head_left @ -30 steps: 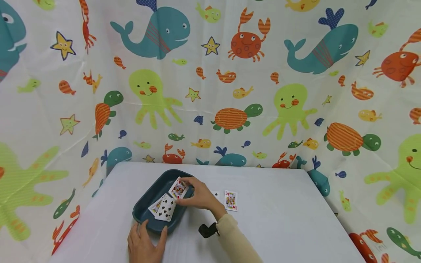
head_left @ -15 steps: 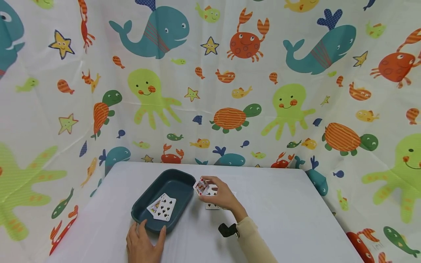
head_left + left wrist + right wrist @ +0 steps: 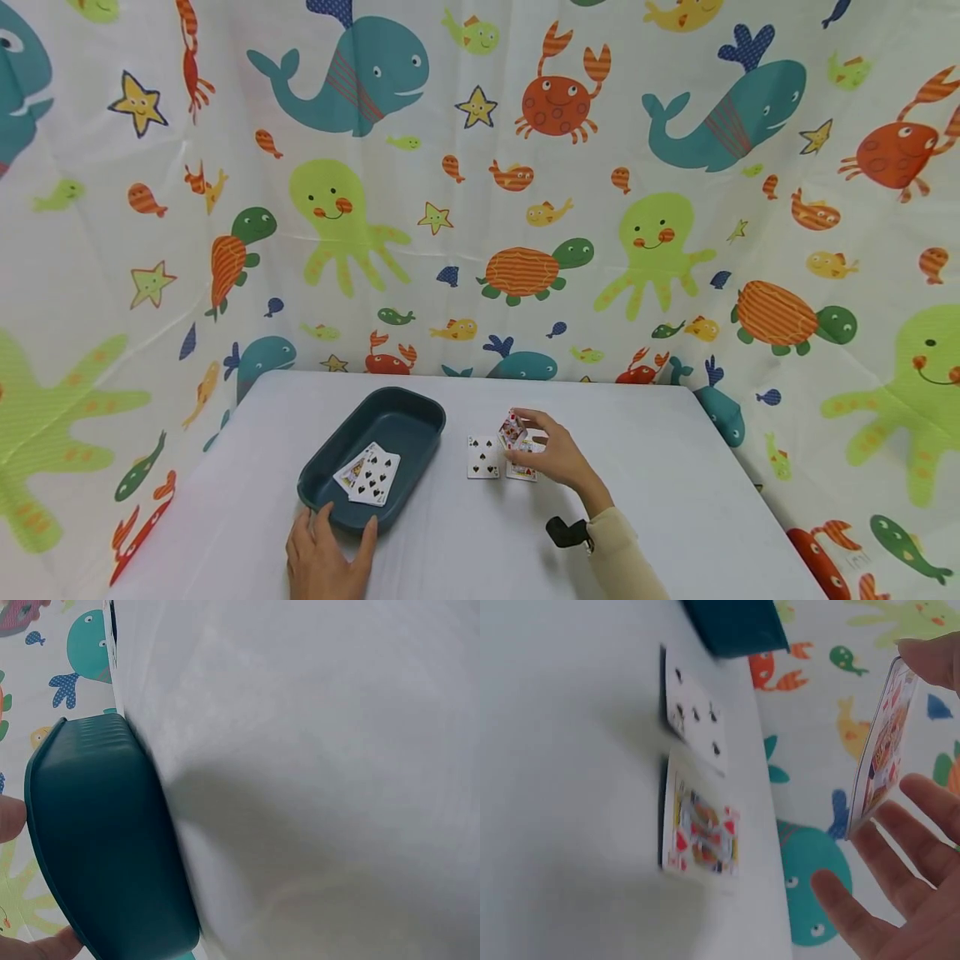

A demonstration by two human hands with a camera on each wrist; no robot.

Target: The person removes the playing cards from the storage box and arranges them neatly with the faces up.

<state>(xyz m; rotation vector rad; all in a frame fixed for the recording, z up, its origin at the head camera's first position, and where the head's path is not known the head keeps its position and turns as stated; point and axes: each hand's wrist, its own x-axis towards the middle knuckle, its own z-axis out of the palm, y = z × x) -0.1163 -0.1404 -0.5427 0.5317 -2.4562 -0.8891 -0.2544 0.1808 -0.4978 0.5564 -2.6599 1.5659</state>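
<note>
My right hand (image 3: 561, 458) pinches a red-suited face card (image 3: 512, 430) by its edges, raised and tilted above the table. Below it lies a king of hearts (image 3: 522, 472), partly hidden by the hand in the head view and seen whole in the right wrist view. Beside that king, a five of spades (image 3: 483, 457) lies face up. My left hand (image 3: 324, 557) rests with spread fingers against the near end of a dark teal tray (image 3: 318, 467). Inside the tray, a spade number card (image 3: 377, 477) overlaps a face card (image 3: 350, 475).
The white table (image 3: 645, 483) extends to the right and in front of the tray. A patterned curtain (image 3: 450, 200) with sea animals hangs behind and along the sides. A small black device (image 3: 567, 532) sits at my right wrist.
My right hand has lifted the red-suited face card out of the tray and carried it right, over the king of hearts. The five of spades is uncovered. My left hand stays at the tray.
</note>
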